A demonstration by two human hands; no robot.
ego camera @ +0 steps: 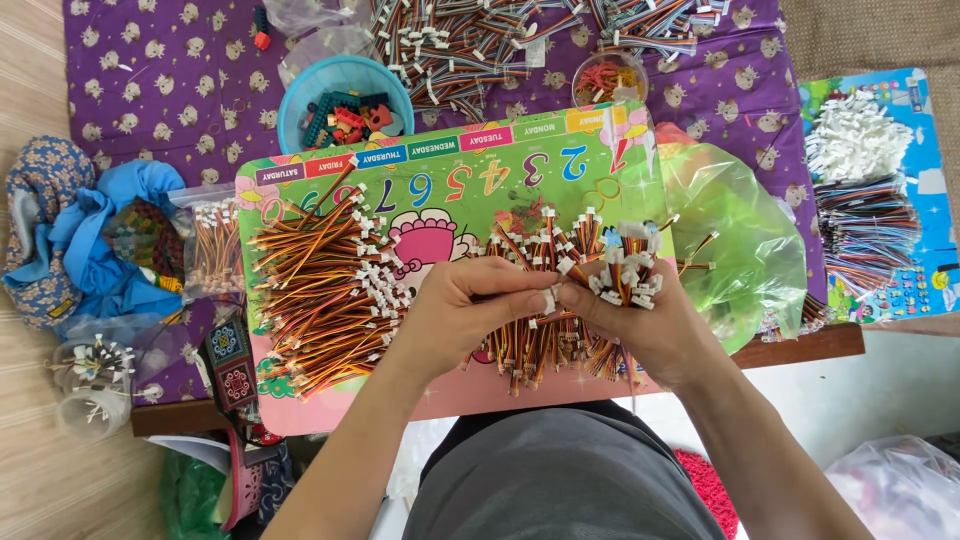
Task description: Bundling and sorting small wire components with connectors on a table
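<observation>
the step in hand looked like gathering short wire leads into a bunch. the right hand (640,315) was closed around a bundle of wire leads (622,272), their white connector ends standing up above the curled fingers. the left hand (470,310) met it from the side, thumb and fingertips pinched shut on what seemed a single lead (545,297) right at the edge of the bundle; how many wires sat in that pinch could not be told. both hands worked over the near edge of the colourful board (440,150), just above a loose heap of leads (530,345). a larger pile of leads (325,285) lay toward the board's left edge, well apart from the fingers. the next move probably called for lining up the white plug with the others while the right-hand grip stayed firm enough that the bunch did not splay.
</observation>
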